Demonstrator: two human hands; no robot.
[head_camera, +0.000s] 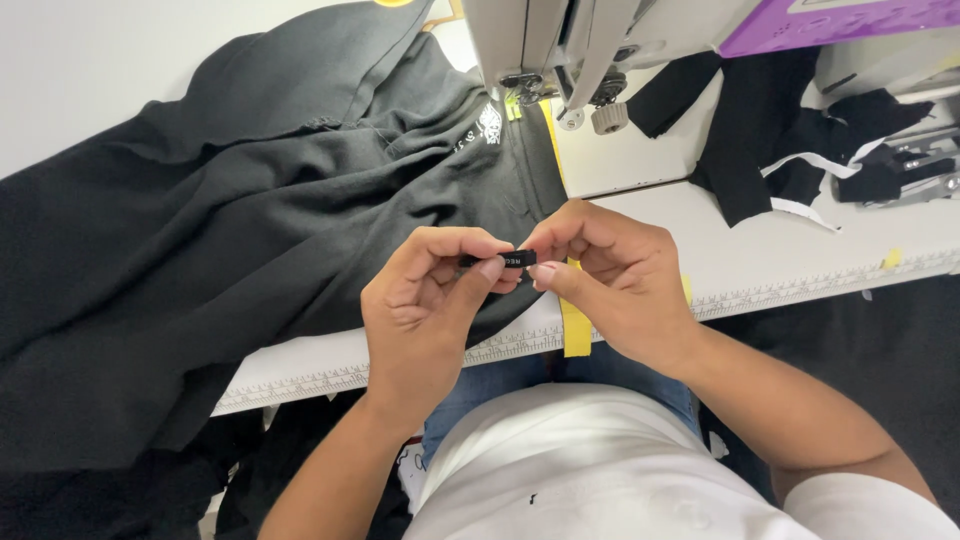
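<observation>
Black garment (200, 250), the biggest thing here, lies heaped over the white sewing table (800, 255) under the sewing machine (560, 50); a yellow tape strip (575, 325) runs down the table edge; just above that edge, the left hand (425, 300) and right hand (610, 275) both pinch a small black label (512, 260) between thumb and fingertips

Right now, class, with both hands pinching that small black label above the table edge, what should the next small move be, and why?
Probably carry the small black label forward to the black garment near the sewing machine's foot. Both the left hand and right hand pinch it by its ends in mid-air, apart from the fabric, so nothing can be stitched until it lies on the cloth.
</observation>
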